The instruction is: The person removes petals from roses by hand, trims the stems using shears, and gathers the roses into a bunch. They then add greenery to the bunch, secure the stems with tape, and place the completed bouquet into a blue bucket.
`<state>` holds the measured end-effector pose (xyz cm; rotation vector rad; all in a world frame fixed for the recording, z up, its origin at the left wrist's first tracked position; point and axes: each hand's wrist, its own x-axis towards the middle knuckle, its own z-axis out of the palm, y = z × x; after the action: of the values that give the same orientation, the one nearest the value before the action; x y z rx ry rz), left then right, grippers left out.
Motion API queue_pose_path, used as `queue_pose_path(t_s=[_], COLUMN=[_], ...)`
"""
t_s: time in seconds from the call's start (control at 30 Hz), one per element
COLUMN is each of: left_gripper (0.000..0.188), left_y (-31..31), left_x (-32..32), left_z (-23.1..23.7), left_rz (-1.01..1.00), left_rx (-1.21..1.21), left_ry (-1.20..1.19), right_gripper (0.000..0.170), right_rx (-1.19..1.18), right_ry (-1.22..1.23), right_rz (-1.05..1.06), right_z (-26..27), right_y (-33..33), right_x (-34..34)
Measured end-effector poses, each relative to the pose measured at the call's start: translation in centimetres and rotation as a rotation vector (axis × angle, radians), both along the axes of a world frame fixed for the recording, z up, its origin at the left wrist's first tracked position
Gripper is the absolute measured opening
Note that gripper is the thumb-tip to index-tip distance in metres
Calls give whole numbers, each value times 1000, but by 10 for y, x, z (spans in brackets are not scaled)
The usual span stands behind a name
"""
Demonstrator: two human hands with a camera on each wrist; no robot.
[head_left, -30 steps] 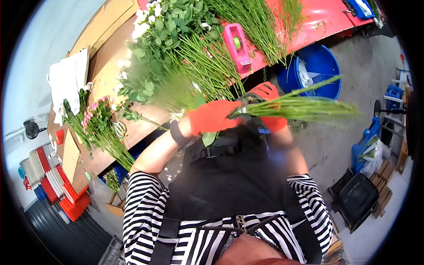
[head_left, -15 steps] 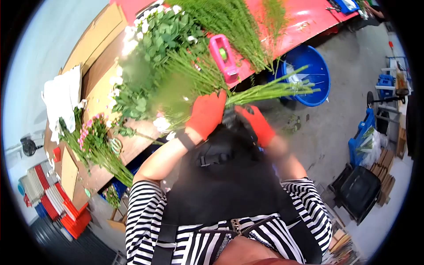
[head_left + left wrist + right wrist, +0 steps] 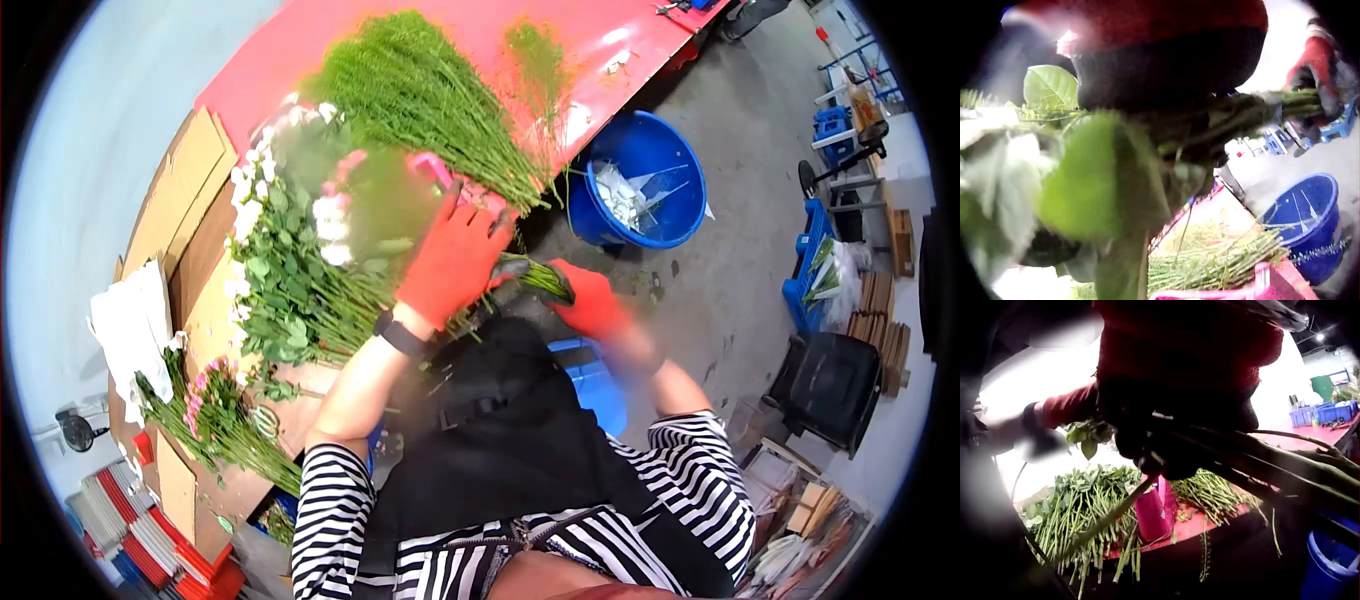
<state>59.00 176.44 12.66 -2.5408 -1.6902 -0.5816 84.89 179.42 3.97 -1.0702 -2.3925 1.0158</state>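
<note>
My left hand (image 3: 455, 255), in a red glove with dark fingertips, grips a bunch of cut flowers around its stems. White blooms (image 3: 333, 228) and blurred green foliage stick out beyond it on the left. Farther down the same bunch, my right hand (image 3: 592, 300), gloved alike, holds the green stems (image 3: 545, 280) with curled fingers. Broad leaves (image 3: 1091, 181) of the bunch fill the left wrist view. From the right wrist, stem ends (image 3: 1310, 465) run out past the right hand. Behind the bunch, a pink tape dispenser (image 3: 1155, 509) stands at the table edge.
Leafy white flowers (image 3: 270, 265) lie in a pile on the table (image 3: 300, 40), with fine green stems (image 3: 425, 90) beyond and pink flowers (image 3: 215, 400) at the left. A blue bin (image 3: 685, 205) with scraps stands on the floor to the right, below the table edge.
The head view has shifted, and the bunch now lies before the dispenser. Half a second ago the right hand was off the fanned stem ends; now it grips the stems, drawn together.
</note>
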Motion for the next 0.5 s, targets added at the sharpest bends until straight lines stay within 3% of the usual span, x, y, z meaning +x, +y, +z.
queue_pose_path(t_s=[0.07,0.1,0.13,0.2,0.27,0.37,0.5], left_gripper=[58,58,58,56,52,50,48], left_y=[10,11,12,4,-16,-57,-98], left_x=[10,13,15,10,-2,-13,-16], left_z=[24,27,28,13,-13,-40,-66], left_rz=[15,29,44,78,132,242,363], left_rx=[20,54,92,102,29,-126,-213], left_ry=[11,-7,-23,-77,-121,-141,-139], right_gripper=[62,59,58,55,47,34,36], right_rx=[-9,-128,-57,82,100,162,142], right_ry=[123,82,115,179,70,-83,-208], right_rz=[-193,-336,-427,-599,-783,-858,-704], right_z=[-13,-16,-34,-74,-72,-82,-118], right_y=[12,26,47,98,153,228,262], right_x=[3,4,7,20,20,15,-15])
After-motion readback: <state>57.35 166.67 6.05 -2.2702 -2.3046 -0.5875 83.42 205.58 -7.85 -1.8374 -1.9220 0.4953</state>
